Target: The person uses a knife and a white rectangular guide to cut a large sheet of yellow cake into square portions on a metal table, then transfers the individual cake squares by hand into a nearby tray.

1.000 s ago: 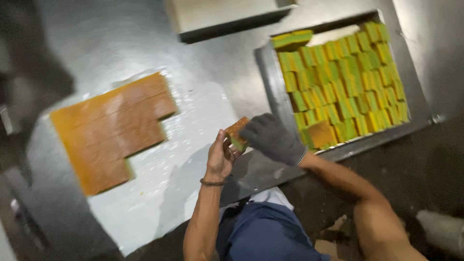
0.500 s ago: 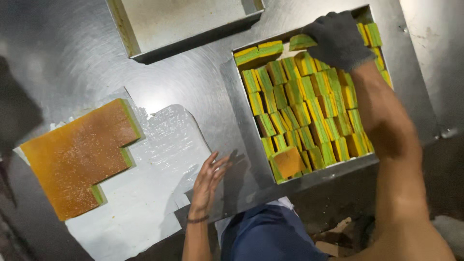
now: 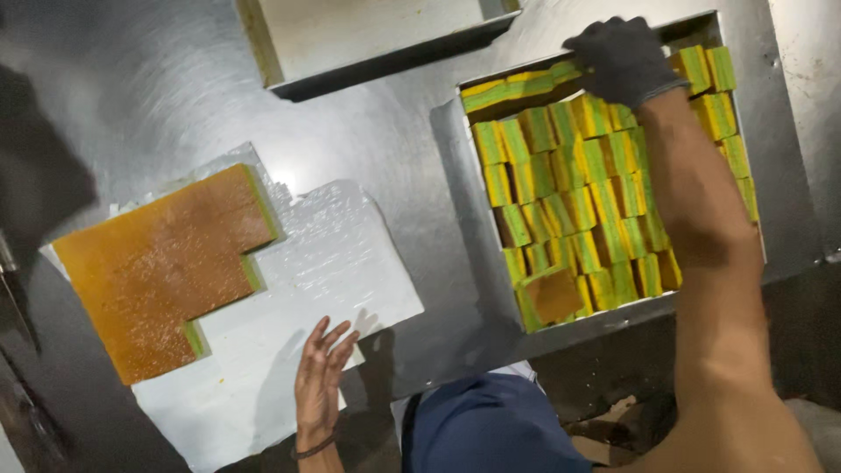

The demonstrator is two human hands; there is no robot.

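Steel-grey and scuffed, the metal worktop (image 3: 175, 105) fills my view. At two o'clock my right hand (image 3: 624, 60), in a dark knitted glove, is curled down onto the green-and-yellow layered cake slices (image 3: 596, 210) along the far row of the rectangular metal tray (image 3: 455, 201); whether the fingers actually pinch a slice I cannot tell, since the glove hides their tips. The slices stand on edge, packed tightly, probably so more fit. At seven o'clock my bare left hand (image 3: 322, 368) lies flat with fingers spread and loose on the white plastic-wrapped board (image 3: 342, 263), holding nothing. Beside it, at nine o'clock, sits the uncut brown-topped cake slab (image 3: 158, 271), notched where pieces are gone.
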